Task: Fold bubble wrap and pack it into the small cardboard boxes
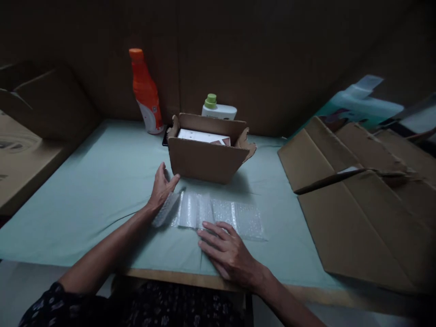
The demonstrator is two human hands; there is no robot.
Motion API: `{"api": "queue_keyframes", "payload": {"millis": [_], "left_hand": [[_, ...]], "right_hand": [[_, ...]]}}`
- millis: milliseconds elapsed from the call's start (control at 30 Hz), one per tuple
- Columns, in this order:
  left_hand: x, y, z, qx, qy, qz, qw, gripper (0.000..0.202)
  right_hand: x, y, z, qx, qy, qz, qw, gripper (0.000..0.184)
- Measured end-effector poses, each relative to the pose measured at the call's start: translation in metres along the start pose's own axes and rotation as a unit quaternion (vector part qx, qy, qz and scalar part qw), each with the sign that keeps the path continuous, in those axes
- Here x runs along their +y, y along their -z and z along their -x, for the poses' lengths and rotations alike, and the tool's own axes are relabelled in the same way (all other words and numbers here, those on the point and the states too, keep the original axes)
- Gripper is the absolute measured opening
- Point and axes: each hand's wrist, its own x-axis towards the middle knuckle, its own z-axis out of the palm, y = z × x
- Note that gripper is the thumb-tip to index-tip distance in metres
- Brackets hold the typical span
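A sheet of clear bubble wrap (221, 215) lies flat on the pale green tablecloth (102, 181). My right hand (228, 252) rests flat on the sheet's near edge, fingers spread. My left hand (162, 186) is at the sheet's left end, fingers stretched out, with that end curling up beside the palm. Just behind the wrap stands a small open cardboard box (207, 156) with a white item (200, 136) inside it.
An orange bottle (146, 93) and a white bottle with a green cap (218, 108) stand behind the box. Flattened cardboard (361, 204) covers the right side. A brown cardboard carton (20, 159) sits at the left. The table's front edge is near my body.
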Motion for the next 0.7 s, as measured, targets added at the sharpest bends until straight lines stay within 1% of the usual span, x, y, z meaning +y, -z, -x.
{"api": "queue_keyframes", "payload": {"millis": [100, 167, 200, 233, 300, 367, 433, 500, 533, 567, 600, 633, 667, 700], "left_hand": [[-0.001, 0.032, 0.029, -0.015, 0.049, 0.026, 0.998, 0.060], [0.003, 0.049, 0.046, -0.032, 0.054, 0.018, 0.998, 0.059], [0.006, 0.055, 0.052, -0.035, 0.049, 0.000, 0.998, 0.060], [0.011, 0.057, 0.057, -0.036, 0.038, -0.024, 0.998, 0.061], [0.020, 0.055, 0.063, -0.042, -0.011, -0.093, 0.995, 0.066], [0.026, 0.048, 0.065, -0.055, -0.077, -0.182, 0.979, 0.071], [0.023, 0.042, 0.065, -0.078, -0.122, -0.283, 0.948, 0.068], [0.012, 0.044, 0.063, -0.091, -0.130, -0.366, 0.917, 0.060], [0.006, 0.047, 0.063, -0.085, -0.127, -0.389, 0.909, 0.057], [0.001, 0.051, 0.063, -0.069, -0.126, -0.396, 0.907, 0.055], [-0.003, 0.055, 0.064, -0.044, -0.126, -0.386, 0.913, 0.052], [-0.004, 0.059, 0.065, -0.026, -0.129, -0.357, 0.925, 0.049], [-0.002, 0.061, 0.068, -0.019, -0.128, -0.315, 0.940, 0.046], [0.003, 0.062, 0.072, -0.027, -0.123, -0.263, 0.957, 0.044]], "right_hand": [[0.007, 0.008, 0.016, 0.055, -0.078, -0.018, 0.995, 0.033], [0.016, 0.009, 0.026, 0.091, -0.158, -0.010, 0.983, 0.031], [0.020, 0.008, 0.028, 0.101, -0.200, -0.003, 0.975, 0.030], [0.024, 0.004, 0.028, 0.104, -0.239, 0.004, 0.966, 0.031], [0.030, -0.006, 0.020, 0.094, -0.298, 0.012, 0.950, 0.039], [0.033, -0.016, 0.006, 0.084, -0.331, 0.006, 0.940, 0.046], [0.035, -0.023, -0.006, 0.090, -0.336, -0.013, 0.937, 0.040], [0.035, -0.021, -0.012, 0.114, -0.318, -0.038, 0.940, 0.031], [0.035, -0.017, -0.012, 0.132, -0.308, -0.051, 0.941, 0.028], [0.034, -0.011, -0.011, 0.155, -0.302, -0.062, 0.939, 0.025], [0.033, -0.003, -0.010, 0.179, -0.298, -0.069, 0.935, 0.023], [0.031, 0.004, -0.009, 0.203, -0.293, -0.073, 0.932, 0.021], [0.028, 0.011, -0.010, 0.222, -0.281, -0.076, 0.931, 0.021], [0.025, 0.017, -0.013, 0.233, -0.260, -0.082, 0.934, 0.022]]}}
